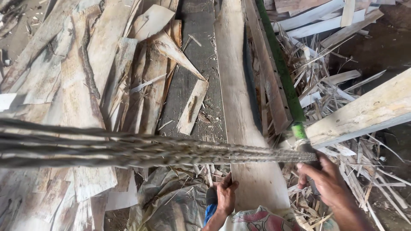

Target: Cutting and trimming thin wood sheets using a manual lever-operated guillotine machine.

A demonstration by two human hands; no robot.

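Note:
A long bundle of thin dry sticks (128, 149), like a broom head, stretches across the view from the left edge to the right. My right hand (327, 184) is closed around its bound end, where a green stick (280, 68) meets it and runs up and away. My left hand (225, 196) grips the near left edge of a long pale plank (239, 94) that lies lengthwise in front of me. A small dark and blue object (210, 203) sits just beside that hand; I cannot tell what it is.
Rough bark-edged wood slabs (85, 72) are piled on the left. A dark board (195, 51) lies beside the pale plank. Splinters and thin offcuts (334, 94) litter the right, under a thick pale beam (368, 111). A crumpled sack (167, 201) lies near the bottom.

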